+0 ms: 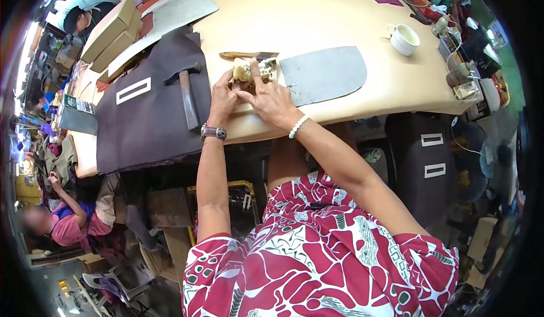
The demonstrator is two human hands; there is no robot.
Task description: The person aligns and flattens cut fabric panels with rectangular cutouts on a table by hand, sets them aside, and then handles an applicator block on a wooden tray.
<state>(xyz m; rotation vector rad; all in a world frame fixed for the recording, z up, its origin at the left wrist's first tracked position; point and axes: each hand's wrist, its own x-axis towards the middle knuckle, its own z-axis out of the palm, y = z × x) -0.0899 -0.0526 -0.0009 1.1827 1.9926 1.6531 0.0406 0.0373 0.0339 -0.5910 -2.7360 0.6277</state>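
Both of my hands meet at the front of the table, around a cream-yellow lumpy piece [242, 71] with dark stained patches; its kind is unclear. My left hand [223, 100] closes its fingers on the piece's near left side. Across it lies the stretched index finger of my right hand [272, 99], with the thumb near my left fingers. Just behind is a wooden-handled tool [238, 55], its far end partly hidden. A grey flat sheet [326, 73] with a rounded end lies to the right. On the left, a hammer [188, 99] rests on dark brown material [158, 118].
A white rectangular frame [134, 91] lies on the dark material. Boxes [110, 31] are stacked at the far left. A white cup [404, 39] stands at the right, near a container of bottles and tools [464, 82]. Another person [79, 220] sits at lower left.
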